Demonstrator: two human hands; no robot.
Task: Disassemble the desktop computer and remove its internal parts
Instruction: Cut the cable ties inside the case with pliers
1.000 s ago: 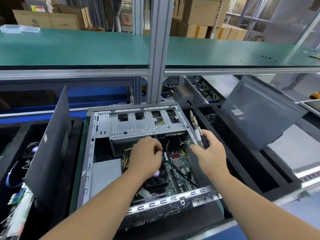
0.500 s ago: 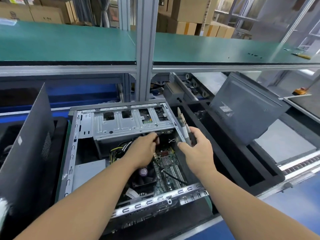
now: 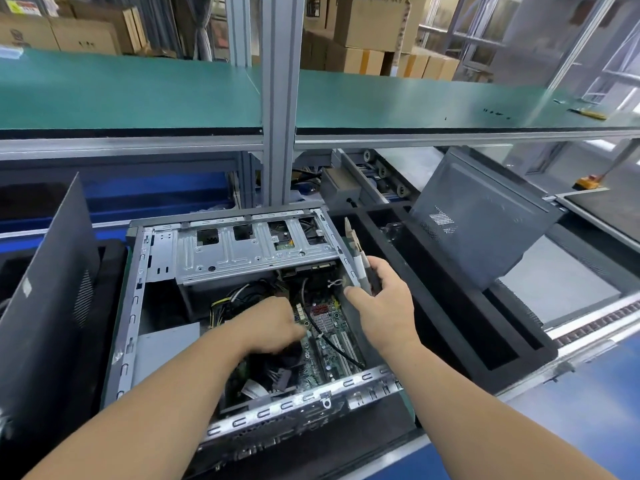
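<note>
An open desktop computer case (image 3: pixel 138 299) lies on its side in front of me, with its silver drive cage (image 3: pixel 252 252) at the far end. Inside, the green motherboard (image 3: pixel 332 327) shows, crossed by a black cable (image 3: pixel 337 346). My left hand (image 3: pixel 270 323) is down inside the case over the board, fingers curled on a small white connector; the hand is blurred. My right hand (image 3: pixel 381 303) hovers over the case's right wall and grips a pair of pliers (image 3: pixel 358 258) with white handles, jaws pointing away from me.
A dark side panel (image 3: pixel 45 306) leans at the left, another grey panel (image 3: pixel 485 216) leans at the right. Black foam trays (image 3: pixel 450 306) flank the case. An aluminium post (image 3: pixel 277 98) rises behind it, under a green shelf (image 3: pixel 138 91). A conveyor rail (image 3: pixel 588 323) runs at right.
My left hand has moved from near the drive cage back toward me, lower onto the motherboard. My right hand keeps the pliers in about the same place.
</note>
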